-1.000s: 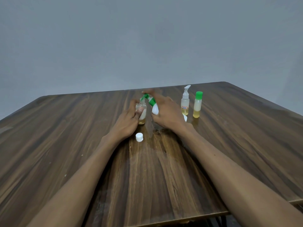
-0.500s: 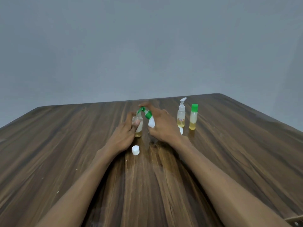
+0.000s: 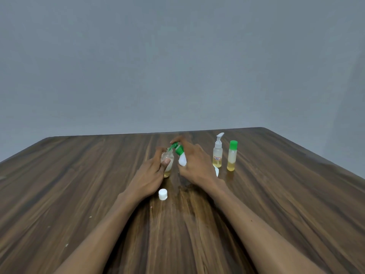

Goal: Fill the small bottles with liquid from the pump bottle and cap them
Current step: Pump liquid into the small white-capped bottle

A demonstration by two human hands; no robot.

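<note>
Filling is in hand: the left hand [image 3: 150, 173] grips the open small bottle [image 3: 167, 162] upright on the table [image 3: 79, 184] while the right hand [image 3: 195, 165], fingers clamped round the tilted pump bottle [image 3: 180, 155], aims its green nozzle at the mouth; next, likely pumping, then the white cap [image 3: 163, 194]

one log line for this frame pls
step: filling | left hand: grips small open bottle | right hand: holds green pump bottle, spout over mouth | white cap: on table

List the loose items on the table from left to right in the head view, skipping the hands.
white cap → small open bottle → green-topped pump bottle → white pump bottle → green-capped bottle
</note>
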